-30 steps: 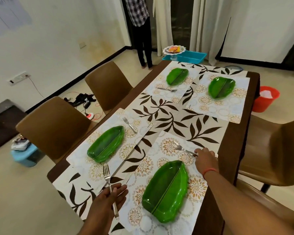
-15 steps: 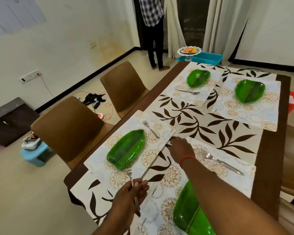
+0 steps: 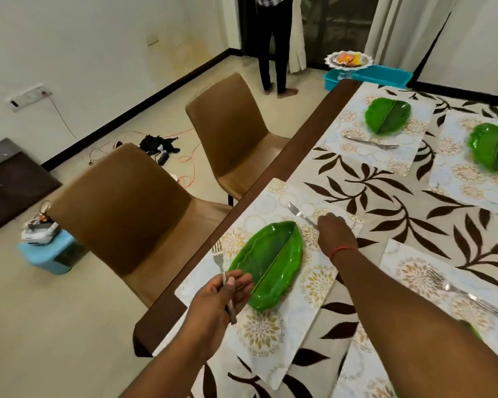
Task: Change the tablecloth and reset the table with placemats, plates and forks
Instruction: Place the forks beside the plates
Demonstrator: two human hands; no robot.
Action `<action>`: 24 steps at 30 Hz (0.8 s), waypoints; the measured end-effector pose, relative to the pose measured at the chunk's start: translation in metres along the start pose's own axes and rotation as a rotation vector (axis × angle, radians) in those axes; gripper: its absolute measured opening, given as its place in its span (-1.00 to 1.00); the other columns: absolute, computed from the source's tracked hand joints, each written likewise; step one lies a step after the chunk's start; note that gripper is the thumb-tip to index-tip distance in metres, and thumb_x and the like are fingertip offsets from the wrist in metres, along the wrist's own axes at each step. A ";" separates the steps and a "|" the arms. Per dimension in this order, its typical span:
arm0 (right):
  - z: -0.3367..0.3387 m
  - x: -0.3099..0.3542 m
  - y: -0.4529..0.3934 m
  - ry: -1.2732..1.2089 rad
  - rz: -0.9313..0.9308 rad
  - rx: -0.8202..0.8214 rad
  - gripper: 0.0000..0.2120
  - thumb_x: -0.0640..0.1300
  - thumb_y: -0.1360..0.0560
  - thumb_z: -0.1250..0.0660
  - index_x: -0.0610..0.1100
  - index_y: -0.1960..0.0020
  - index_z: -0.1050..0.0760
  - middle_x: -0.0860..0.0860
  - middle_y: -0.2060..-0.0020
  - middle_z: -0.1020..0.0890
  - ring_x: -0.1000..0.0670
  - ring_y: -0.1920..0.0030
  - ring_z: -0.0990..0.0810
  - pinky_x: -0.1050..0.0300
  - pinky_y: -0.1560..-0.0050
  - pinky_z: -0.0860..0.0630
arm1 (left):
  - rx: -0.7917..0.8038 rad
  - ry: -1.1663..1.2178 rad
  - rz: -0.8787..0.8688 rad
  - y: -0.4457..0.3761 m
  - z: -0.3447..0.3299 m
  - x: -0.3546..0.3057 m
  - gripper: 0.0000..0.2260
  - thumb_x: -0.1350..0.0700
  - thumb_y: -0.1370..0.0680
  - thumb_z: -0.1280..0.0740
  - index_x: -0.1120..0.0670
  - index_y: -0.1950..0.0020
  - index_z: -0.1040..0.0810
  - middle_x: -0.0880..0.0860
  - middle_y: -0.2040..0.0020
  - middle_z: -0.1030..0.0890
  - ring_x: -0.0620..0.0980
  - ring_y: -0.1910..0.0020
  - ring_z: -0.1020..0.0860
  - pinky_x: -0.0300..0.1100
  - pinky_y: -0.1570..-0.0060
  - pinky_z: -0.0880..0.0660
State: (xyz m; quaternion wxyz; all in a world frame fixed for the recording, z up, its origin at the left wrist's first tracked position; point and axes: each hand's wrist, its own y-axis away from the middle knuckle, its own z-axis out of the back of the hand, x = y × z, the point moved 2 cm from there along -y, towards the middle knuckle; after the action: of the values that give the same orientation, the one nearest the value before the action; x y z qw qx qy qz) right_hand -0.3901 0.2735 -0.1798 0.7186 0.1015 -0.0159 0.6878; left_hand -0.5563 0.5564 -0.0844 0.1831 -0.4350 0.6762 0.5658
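The left hand (image 3: 216, 300) pinched a steel fork (image 3: 223, 278) beside the green leaf-shaped plate (image 3: 268, 265) on the floral placemat (image 3: 270, 334). The right hand (image 3: 335, 234) had crossed from the nearer setting to grip that placemat's far fork (image 3: 299, 214), apparently straightening it.

Near-left floral placemat (image 3: 273, 334): green leaf-shaped plate (image 3: 270, 265) fills its middle. Left hand (image 3: 216, 300) with a steel fork (image 3: 223, 275) blocks the strip by the table edge; right hand (image 3: 335, 234), on a second steel fork (image 3: 301, 215), blocks the far corner. Bare leaf-print tablecloth (image 3: 385, 196) between mats gives passage. Two brown chairs (image 3: 121, 208) flank the table's left side.
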 end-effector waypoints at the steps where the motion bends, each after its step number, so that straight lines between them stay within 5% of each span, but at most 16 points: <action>1: -0.002 -0.001 -0.002 -0.006 0.012 -0.008 -0.80 -0.31 -0.50 -0.21 -0.21 -0.10 -0.47 -0.17 -0.10 -0.51 -0.22 -0.13 -0.48 -0.10 -0.07 -0.50 | -0.002 0.003 0.002 -0.004 0.007 -0.003 -0.78 0.24 -0.69 -0.15 0.27 -0.26 -0.50 0.23 -0.17 -0.66 0.18 -0.16 -0.65 0.08 -0.27 -0.49; 8: 0.004 0.000 -0.004 0.011 0.052 -0.025 -0.72 -0.28 -0.52 -0.20 -0.16 -0.21 -0.47 -0.13 -0.14 -0.50 -0.18 -0.13 -0.48 -0.08 -0.05 -0.51 | 0.029 0.001 0.022 -0.014 0.015 -0.009 -0.78 0.24 -0.69 -0.14 0.27 -0.26 -0.50 0.21 -0.13 -0.68 0.17 -0.15 -0.65 0.09 -0.26 -0.49; 12: 0.013 0.006 0.031 -0.193 -0.006 -0.163 -0.68 -0.17 -0.56 -0.28 -0.19 -0.30 -0.47 -0.16 -0.14 -0.53 -0.21 -0.13 -0.51 -0.11 -0.09 -0.52 | 0.077 0.005 0.029 -0.016 -0.005 -0.004 -0.79 0.24 -0.69 -0.15 0.25 -0.23 -0.52 0.22 -0.13 -0.68 0.15 -0.13 -0.66 0.05 -0.25 -0.49; 18: 0.026 -0.009 0.154 -0.313 -0.084 -0.158 -0.65 -0.09 -0.59 -0.24 -0.15 -0.35 -0.46 -0.12 -0.26 -0.51 -0.17 -0.24 -0.47 -0.04 -0.26 -0.44 | 0.262 0.005 0.144 0.001 -0.099 0.049 -0.83 0.25 -0.68 -0.17 0.25 -0.16 -0.53 0.22 -0.16 -0.66 0.12 -0.10 -0.66 -0.05 -0.14 -0.55; 21: 0.047 -0.031 0.216 -0.318 -0.134 -0.239 -0.64 -0.25 -0.51 -0.24 -0.15 -0.29 -0.49 -0.11 -0.18 -0.52 -0.13 -0.16 -0.50 0.01 -0.17 -0.46 | 0.374 -0.026 0.167 0.033 -0.154 0.083 -0.85 0.27 -0.67 -0.19 0.22 -0.11 -0.55 0.17 -0.03 -0.72 0.12 -0.11 -0.65 -0.04 -0.23 -0.51; 24: 0.061 -0.070 0.287 -0.291 -0.248 -0.366 -0.66 -0.27 -0.42 -0.22 -0.14 -0.17 -0.54 -0.10 -0.07 -0.55 -0.07 -0.07 -0.49 0.07 -0.10 -0.52 | 0.429 -0.101 0.147 0.072 -0.206 0.124 -0.84 0.27 -0.66 -0.20 0.18 -0.07 -0.59 0.08 0.13 -0.73 0.06 0.07 -0.66 -0.15 0.03 -0.59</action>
State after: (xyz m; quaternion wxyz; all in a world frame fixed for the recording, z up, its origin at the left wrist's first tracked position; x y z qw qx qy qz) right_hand -0.6712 0.2035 -0.0954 0.7940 0.0688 -0.2308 0.5582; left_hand -0.6324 0.3176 -0.0725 0.2632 -0.3067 0.8007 0.4421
